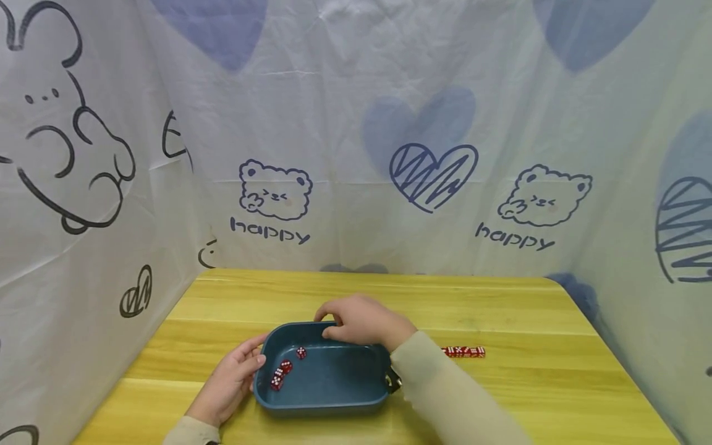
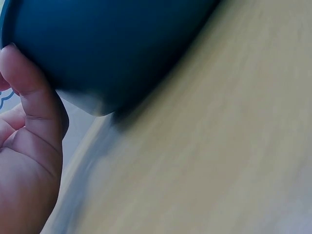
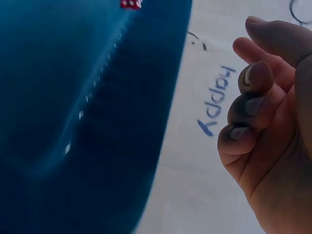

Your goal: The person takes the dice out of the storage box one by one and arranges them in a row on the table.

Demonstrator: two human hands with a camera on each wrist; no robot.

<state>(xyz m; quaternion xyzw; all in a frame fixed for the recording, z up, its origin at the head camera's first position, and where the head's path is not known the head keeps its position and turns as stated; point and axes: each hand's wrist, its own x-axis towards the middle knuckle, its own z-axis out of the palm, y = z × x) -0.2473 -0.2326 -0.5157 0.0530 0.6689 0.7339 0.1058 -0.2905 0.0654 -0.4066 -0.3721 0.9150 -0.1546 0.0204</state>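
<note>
A dark blue-green rectangular tray (image 1: 339, 377) with rounded corners sits on the table in front of me. Several red dice with white dots lie toward its left side, one die (image 1: 301, 353) apart from the others. At the tray's left end, my left hand (image 1: 230, 377) grips the wall, its thumb (image 2: 29, 83) against the side near the rim. Over the back rim hovers my right hand (image 1: 364, 321), its fingers loosely curled and holding nothing. In the right wrist view those fingers (image 3: 246, 114) show beside the tray wall, with a red die (image 3: 130, 4) at the top edge.
To the right of the tray, partly behind my right sleeve (image 1: 445, 389), a row of red dice (image 1: 464, 352) lies on the yellow wood-grain table (image 1: 534, 334). White cloth (image 1: 345, 204) with printed hearts and bears hangs behind the table and along both sides.
</note>
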